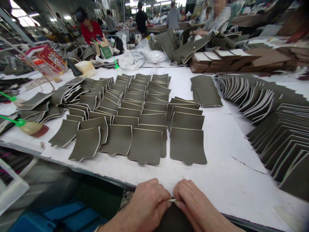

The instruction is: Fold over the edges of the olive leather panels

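At the table's near edge, my left hand (pixel 152 199) and my right hand (pixel 189 199) are close together, both pinching the upper edge of a dark olive leather panel (pixel 174 219). A small pale strip of that edge shows between my thumbs. The rest of the panel hangs below, cut off by the bottom of the view. Just beyond my hands, rows of similar olive panels (pixel 146 145) lie overlapping on the white tabletop, each with a light cut edge and a small tab at the front.
More panels (pixel 285 129) fan out along the right side. Brown pieces (pixel 217 61) are stacked at the back right. A glue bottle with a green nozzle (pixel 31 127) lies at the left. Below the edge is a blue crate (pixel 70 216). Several people work in the background.
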Demonstrator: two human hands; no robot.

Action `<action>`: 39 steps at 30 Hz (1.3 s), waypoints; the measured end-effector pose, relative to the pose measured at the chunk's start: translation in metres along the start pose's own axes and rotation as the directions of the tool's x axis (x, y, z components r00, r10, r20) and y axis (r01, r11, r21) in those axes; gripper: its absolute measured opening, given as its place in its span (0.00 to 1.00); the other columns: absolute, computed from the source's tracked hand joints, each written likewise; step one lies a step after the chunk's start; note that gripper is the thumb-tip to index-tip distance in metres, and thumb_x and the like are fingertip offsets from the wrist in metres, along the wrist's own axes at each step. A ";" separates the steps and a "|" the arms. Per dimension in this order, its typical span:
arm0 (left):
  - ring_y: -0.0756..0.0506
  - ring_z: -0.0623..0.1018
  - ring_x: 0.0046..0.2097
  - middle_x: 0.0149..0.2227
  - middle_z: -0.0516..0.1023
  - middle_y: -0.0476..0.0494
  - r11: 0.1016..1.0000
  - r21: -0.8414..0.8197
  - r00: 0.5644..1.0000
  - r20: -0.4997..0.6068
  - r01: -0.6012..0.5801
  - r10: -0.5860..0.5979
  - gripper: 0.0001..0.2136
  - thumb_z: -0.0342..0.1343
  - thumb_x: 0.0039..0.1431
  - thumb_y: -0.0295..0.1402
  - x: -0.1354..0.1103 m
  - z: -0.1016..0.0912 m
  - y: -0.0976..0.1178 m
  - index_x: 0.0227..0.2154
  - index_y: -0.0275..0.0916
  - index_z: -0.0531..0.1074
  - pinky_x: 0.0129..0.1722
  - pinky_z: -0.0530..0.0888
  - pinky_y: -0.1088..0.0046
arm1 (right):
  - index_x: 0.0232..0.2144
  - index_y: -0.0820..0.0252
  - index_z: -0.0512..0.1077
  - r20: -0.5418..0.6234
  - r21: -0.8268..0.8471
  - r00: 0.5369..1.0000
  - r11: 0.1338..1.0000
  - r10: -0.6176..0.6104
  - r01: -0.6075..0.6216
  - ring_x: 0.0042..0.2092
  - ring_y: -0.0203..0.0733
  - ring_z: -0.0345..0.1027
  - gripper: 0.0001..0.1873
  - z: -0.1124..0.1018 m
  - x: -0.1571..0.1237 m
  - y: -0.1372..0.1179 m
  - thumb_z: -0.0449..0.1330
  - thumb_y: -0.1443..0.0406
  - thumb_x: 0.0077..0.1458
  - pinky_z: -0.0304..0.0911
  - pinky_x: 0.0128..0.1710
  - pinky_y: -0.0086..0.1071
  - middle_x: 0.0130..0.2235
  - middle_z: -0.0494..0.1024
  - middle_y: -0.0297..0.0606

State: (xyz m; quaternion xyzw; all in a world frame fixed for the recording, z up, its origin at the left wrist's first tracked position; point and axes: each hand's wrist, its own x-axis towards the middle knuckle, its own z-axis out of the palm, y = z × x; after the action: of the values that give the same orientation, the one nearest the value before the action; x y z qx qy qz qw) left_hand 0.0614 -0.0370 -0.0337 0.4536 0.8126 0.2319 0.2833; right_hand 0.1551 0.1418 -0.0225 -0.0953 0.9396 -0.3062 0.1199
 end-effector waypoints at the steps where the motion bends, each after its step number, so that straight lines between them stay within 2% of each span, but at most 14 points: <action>1: 0.48 0.72 0.35 0.27 0.74 0.51 0.998 -0.050 0.999 0.001 0.036 -0.036 0.09 0.55 0.60 0.25 0.001 -0.002 0.001 0.24 0.39 0.71 0.34 0.63 0.73 | 0.34 0.56 0.64 0.000 0.024 1.000 1.000 0.006 -0.006 0.40 0.47 0.67 0.12 -0.002 -0.001 -0.001 0.47 0.75 0.64 0.65 0.40 0.40 0.38 0.73 0.41; 3: 0.48 0.73 0.36 0.27 0.74 0.51 0.990 -0.121 0.997 0.014 0.076 -0.075 0.09 0.57 0.60 0.25 0.002 -0.006 0.004 0.24 0.39 0.72 0.35 0.63 0.73 | 0.34 0.55 0.64 -0.002 0.089 1.000 0.996 0.009 -0.009 0.40 0.46 0.67 0.12 -0.004 -0.002 -0.001 0.47 0.75 0.64 0.66 0.40 0.40 0.37 0.73 0.40; 8: 0.49 0.72 0.33 0.24 0.70 0.52 0.983 -0.173 0.997 0.044 0.068 -0.062 0.13 0.58 0.59 0.24 0.002 -0.010 0.007 0.20 0.38 0.67 0.33 0.61 0.74 | 0.33 0.55 0.63 -0.046 0.246 0.999 0.969 0.025 -0.013 0.38 0.42 0.68 0.11 0.000 -0.002 0.009 0.49 0.75 0.62 0.67 0.37 0.35 0.36 0.73 0.37; 10: 0.49 0.72 0.34 0.24 0.71 0.52 0.981 -0.183 0.998 0.041 0.064 -0.058 0.13 0.58 0.60 0.24 0.002 -0.010 0.007 0.20 0.37 0.66 0.33 0.61 0.74 | 0.37 0.56 0.65 -0.060 0.275 0.998 0.961 0.015 0.002 0.39 0.42 0.69 0.11 0.002 -0.001 0.012 0.52 0.76 0.59 0.67 0.39 0.34 0.38 0.74 0.36; 12: 0.49 0.72 0.34 0.25 0.71 0.52 0.982 -0.184 0.999 0.025 0.049 -0.045 0.12 0.57 0.61 0.25 0.001 -0.010 0.006 0.22 0.38 0.67 0.34 0.61 0.74 | 0.43 0.57 0.67 -0.042 0.260 0.999 0.965 -0.019 0.029 0.42 0.43 0.68 0.15 0.002 0.000 0.012 0.55 0.77 0.57 0.67 0.43 0.37 0.41 0.75 0.37; 14: 0.49 0.72 0.34 0.26 0.72 0.52 0.983 -0.182 1.000 0.012 0.028 -0.026 0.10 0.57 0.62 0.26 0.000 -0.009 0.005 0.24 0.38 0.69 0.34 0.62 0.74 | 0.43 0.56 0.69 0.004 0.214 0.999 0.976 -0.043 0.041 0.44 0.45 0.68 0.14 0.000 0.001 0.011 0.56 0.77 0.58 0.65 0.46 0.39 0.42 0.75 0.38; 17: 0.49 0.72 0.34 0.26 0.73 0.51 0.984 -0.178 1.000 0.008 0.016 -0.015 0.10 0.57 0.63 0.27 -0.001 -0.008 0.004 0.25 0.38 0.72 0.35 0.62 0.74 | 0.38 0.56 0.71 0.042 0.176 0.998 0.983 -0.053 0.045 0.43 0.45 0.67 0.11 -0.005 0.003 0.008 0.54 0.75 0.62 0.62 0.45 0.40 0.39 0.76 0.37; 21: 0.48 0.73 0.34 0.26 0.74 0.50 0.982 -0.185 0.999 -0.004 0.042 -0.044 0.09 0.58 0.62 0.28 -0.001 -0.008 0.003 0.25 0.37 0.74 0.35 0.63 0.74 | 0.39 0.55 0.71 0.015 0.173 0.996 0.981 -0.091 0.088 0.44 0.42 0.67 0.10 -0.012 0.006 0.006 0.55 0.75 0.62 0.57 0.45 0.39 0.41 0.77 0.33; 24: 0.48 0.73 0.34 0.26 0.75 0.50 0.971 -0.231 0.998 -0.009 0.058 -0.062 0.09 0.58 0.62 0.27 -0.002 -0.009 0.003 0.25 0.37 0.75 0.35 0.62 0.74 | 0.36 0.55 0.71 0.042 0.079 0.995 0.993 -0.086 0.082 0.43 0.42 0.67 0.08 -0.014 0.003 0.011 0.56 0.73 0.64 0.55 0.44 0.39 0.40 0.77 0.32; 28: 0.49 0.73 0.34 0.26 0.75 0.50 0.958 -0.276 0.996 -0.001 0.083 -0.087 0.11 0.56 0.63 0.26 -0.003 -0.009 0.000 0.25 0.37 0.75 0.35 0.62 0.74 | 0.29 0.57 0.68 0.069 -0.009 0.996 0.998 -0.059 0.060 0.40 0.43 0.65 0.13 -0.012 -0.009 0.025 0.52 0.67 0.68 0.53 0.41 0.39 0.35 0.75 0.34; 33: 0.48 0.73 0.36 0.28 0.76 0.50 0.971 -0.225 0.997 -0.005 0.079 -0.082 0.10 0.55 0.64 0.27 -0.001 -0.009 -0.001 0.27 0.38 0.76 0.36 0.63 0.74 | 0.31 0.58 0.69 0.092 0.025 0.996 1.000 -0.019 0.016 0.40 0.45 0.64 0.15 -0.010 -0.019 0.035 0.48 0.65 0.70 0.55 0.42 0.39 0.37 0.75 0.38; 36: 0.46 0.74 0.40 0.33 0.78 0.50 0.989 -0.145 1.000 0.002 0.018 -0.018 0.02 0.60 0.61 0.29 0.007 -0.007 0.005 0.34 0.41 0.77 0.39 0.65 0.73 | 0.32 0.58 0.69 0.073 0.085 0.996 0.996 -0.042 0.036 0.40 0.44 0.65 0.17 -0.010 -0.016 0.033 0.46 0.65 0.71 0.58 0.40 0.37 0.37 0.74 0.38; 39: 0.46 0.75 0.38 0.33 0.79 0.48 0.998 -0.013 0.997 0.049 -0.065 0.066 0.04 0.59 0.62 0.32 0.018 -0.003 0.014 0.32 0.40 0.76 0.38 0.65 0.72 | 0.32 0.58 0.69 0.077 0.125 0.995 0.991 -0.059 0.049 0.38 0.43 0.68 0.19 -0.011 -0.012 0.032 0.42 0.63 0.71 0.61 0.39 0.35 0.35 0.75 0.38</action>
State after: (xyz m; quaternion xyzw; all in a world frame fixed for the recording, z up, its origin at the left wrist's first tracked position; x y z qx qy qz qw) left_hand 0.0602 -0.0149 -0.0273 0.4839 0.7887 0.2343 0.2981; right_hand 0.1605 0.1760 -0.0308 -0.1255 0.9104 -0.3626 0.1549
